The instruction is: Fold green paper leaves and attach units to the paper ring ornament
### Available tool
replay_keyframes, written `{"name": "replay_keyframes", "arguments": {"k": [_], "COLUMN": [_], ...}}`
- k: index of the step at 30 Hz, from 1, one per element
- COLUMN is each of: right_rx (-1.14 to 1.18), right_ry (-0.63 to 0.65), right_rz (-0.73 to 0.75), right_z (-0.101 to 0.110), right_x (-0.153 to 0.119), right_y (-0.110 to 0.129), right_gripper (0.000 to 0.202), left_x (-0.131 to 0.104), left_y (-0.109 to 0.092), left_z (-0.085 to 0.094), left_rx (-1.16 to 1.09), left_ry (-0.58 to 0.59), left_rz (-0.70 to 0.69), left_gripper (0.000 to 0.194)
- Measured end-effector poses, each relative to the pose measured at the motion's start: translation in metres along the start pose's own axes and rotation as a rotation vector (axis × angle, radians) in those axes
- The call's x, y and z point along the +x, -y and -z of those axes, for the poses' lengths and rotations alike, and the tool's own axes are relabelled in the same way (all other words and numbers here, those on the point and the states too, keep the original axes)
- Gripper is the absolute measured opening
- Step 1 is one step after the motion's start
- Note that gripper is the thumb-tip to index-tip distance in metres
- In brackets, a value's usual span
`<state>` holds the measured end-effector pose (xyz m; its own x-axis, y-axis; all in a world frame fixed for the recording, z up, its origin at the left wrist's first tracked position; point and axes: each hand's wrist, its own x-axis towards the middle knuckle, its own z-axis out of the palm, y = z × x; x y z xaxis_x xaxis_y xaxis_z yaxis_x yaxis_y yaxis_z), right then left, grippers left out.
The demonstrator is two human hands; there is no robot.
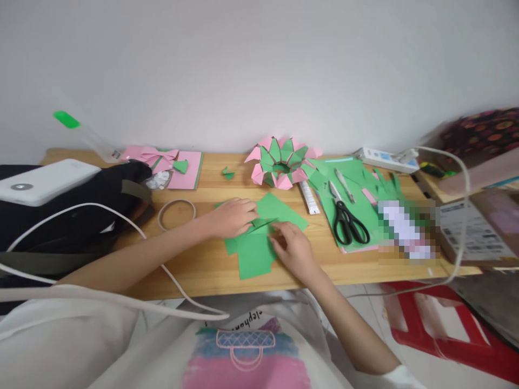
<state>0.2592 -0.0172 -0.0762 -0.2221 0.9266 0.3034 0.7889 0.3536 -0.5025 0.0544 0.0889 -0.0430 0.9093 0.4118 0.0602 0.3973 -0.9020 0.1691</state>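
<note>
At the far left of the wooden table (194, 281) lies one white slab (44, 181) on a black bag (81, 210), with one white cable (121, 219) curving across it. Behind stands one clear bottle with a green cap (81, 132). Next come one stack of pink and green paper (170, 165), one ring of tape (176, 213) lying flat, and one small green scrap (228, 173).

In the middle lies the green paper (259, 237), two or perhaps three overlapping sheets; the blur makes the count unsure. The left hand (233, 216) lies flat on its upper left part, fingers spread and pressing, grasping nothing. The right hand (294, 248) rests on the right side, its fingertips pinching a fold at the centre.

Behind them sits one pink and green folded flower (281, 162). To its right lie one white tube (310, 197), one pair of black-handled scissors (346, 219) and one pen (344, 185), the last two on more green sheets (365, 210). One white power strip (383, 160) sits by the wall. One red stool (441, 329) stands below the table's right end.
</note>
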Motion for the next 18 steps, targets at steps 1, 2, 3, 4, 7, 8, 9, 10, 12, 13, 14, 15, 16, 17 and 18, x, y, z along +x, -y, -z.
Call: {"name": "replay_keyframes", "arguments": {"k": [1, 2, 3, 4, 7, 8, 9, 10, 12, 13, 14, 15, 16, 17, 18], "right_rx": [0.02, 0.04, 0.059, 0.076, 0.123, 0.136, 0.146, 0.152, 0.152, 0.146, 0.138, 0.127, 0.115, 0.103, 0.092], "right_ry": [-0.017, -0.035, -0.054, -0.074, -0.133, -0.154, -0.175, -0.195, -0.224, -0.23, -0.231, -0.23, -0.227, -0.224, -0.222], "right_rz": [-0.016, -0.033, -0.051, -0.069, -0.119, -0.133, -0.146, -0.155, -0.156, -0.148, -0.136, -0.121, -0.106, -0.092, -0.079], "right_z": [-0.002, -0.004, -0.006, -0.008, -0.012, -0.012, -0.01, -0.008, -0.001, 0.003, 0.008, 0.013, 0.017, 0.021, 0.024], "right_x": [0.001, 0.001, 0.001, 0.0, -0.002, -0.002, -0.003, -0.003, -0.003, -0.003, -0.002, -0.001, 0.0, 0.002, 0.003], "right_y": [-0.001, -0.001, -0.001, -0.001, 0.0, 0.001, 0.001, 0.003, 0.006, 0.009, 0.012, 0.015, 0.018, 0.02, 0.022], "right_gripper": [0.025, 0.025, 0.025, 0.024, 0.024, 0.025, 0.026, 0.027, 0.028, 0.028, 0.029, 0.029, 0.029, 0.028, 0.027], "left_x": [0.0, -0.001, -0.001, -0.001, -0.001, -0.001, -0.001, -0.002, -0.004, -0.005, -0.005, -0.006, -0.007, -0.007, -0.007], "left_y": [0.0, -0.001, -0.002, -0.003, -0.007, -0.009, -0.011, -0.014, -0.021, -0.025, -0.029, -0.034, -0.039, -0.044, -0.049], "left_z": [-0.001, -0.001, -0.002, -0.004, -0.012, -0.015, -0.017, -0.019, -0.02, -0.019, -0.017, -0.014, -0.01, -0.007, -0.004], "left_rx": [-0.008, -0.017, -0.027, -0.039, -0.085, -0.105, -0.129, -0.156, -0.221, -0.259, -0.299, -0.342, -0.389, -0.438, -0.492], "left_ry": [-0.005, -0.012, -0.022, -0.037, -0.11, -0.144, -0.18, -0.219, -0.298, -0.337, -0.375, -0.41, -0.444, -0.477, -0.506], "left_rz": [-0.001, 0.0, 0.005, 0.014, 0.075, 0.104, 0.134, 0.163, 0.217, 0.242, 0.266, 0.29, 0.315, 0.343, 0.378], "left_gripper": [0.021, 0.02, 0.02, 0.02, 0.024, 0.026, 0.028, 0.028, 0.026, 0.025, 0.024, 0.024, 0.024, 0.023, 0.023]}}
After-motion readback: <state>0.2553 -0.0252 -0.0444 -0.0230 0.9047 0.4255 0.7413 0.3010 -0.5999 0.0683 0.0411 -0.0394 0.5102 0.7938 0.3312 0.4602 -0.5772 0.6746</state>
